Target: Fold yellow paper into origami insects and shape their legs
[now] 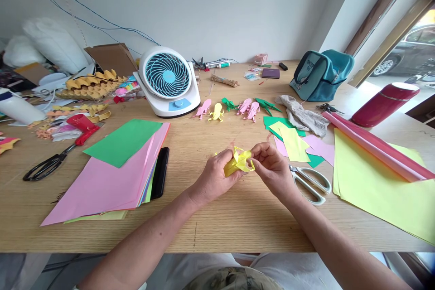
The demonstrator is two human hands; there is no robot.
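Observation:
Between my hands, above the table's near middle, is a folded yellow paper origami figure (239, 162). My left hand (217, 174) is closed round its left side, thumb underneath. With thumb and fingertips, my right hand (272, 165) pinches a thin folded limb at the figure's right end. Farther back stands a row of finished-looking folded paper frogs: a yellow frog (216, 112), pink frogs (244, 106) and green ones (267, 105). Right of my right hand lie scissors with pale handles (311, 183), their blades partly hidden by the hand.
Coloured paper sheets (112, 181) and a black phone (160, 172) lie left; yellow sheets (374, 190) and paper scraps (294, 142) lie right. A white fan (168, 77), grey cloth (302, 113), teal bag (321, 74), red flask (384, 104) and black-handled scissors (50, 165) surround the work area.

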